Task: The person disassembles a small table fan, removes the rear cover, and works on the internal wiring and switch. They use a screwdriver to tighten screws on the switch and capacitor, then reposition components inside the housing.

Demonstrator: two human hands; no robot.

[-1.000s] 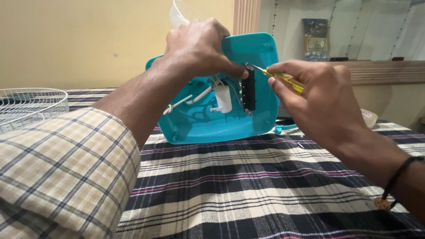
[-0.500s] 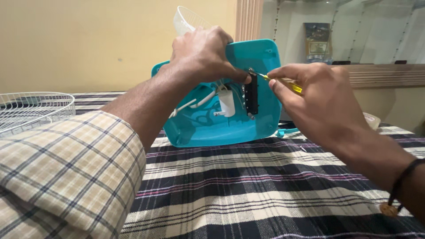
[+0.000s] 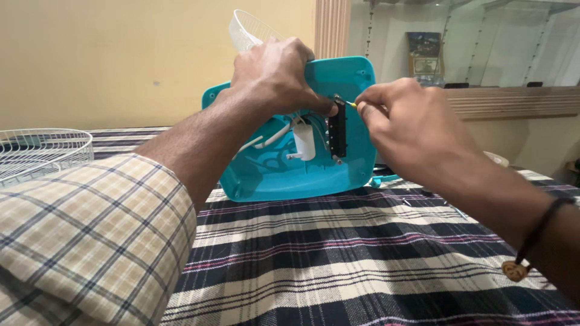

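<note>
Since a second ago the right hand point(image 3: 411, 130) has closed further over the yellow-handled screwdriver point(image 3: 349, 104), so that only a sliver of yellow handle and the thin metal shaft show now, and the turquoise plastic base housing point(image 3: 314, 175) stands a little more upright on the cloth.

At the far left a white wire fan guard point(image 3: 36, 154) lies flat on the black, white and purple checked tablecloth point(image 3: 338, 259). The sleeve of a beige plaid shirt point(image 3: 84, 241) fills the lower left corner. Further right, the left hand point(image 3: 275, 75) is clamped over the top edge of the housing, fingers curled down over its open inner face — it holds the housing tilted on its lower rim, near the middle of the table. Behind that hand a second white wire guard point(image 3: 248, 29) rises above the housing. Inside the shell sit a white cylindrical part point(image 3: 304, 142) with white wires and, just beside it, a black upright strip point(image 3: 337, 130). The right hand pinches the screwdriver tightly between thumb and fingertips, its tip at the top of the black strip. A dark cord bracelet with a small pendant point(image 3: 522, 253) hangs on the right wrist.
</note>
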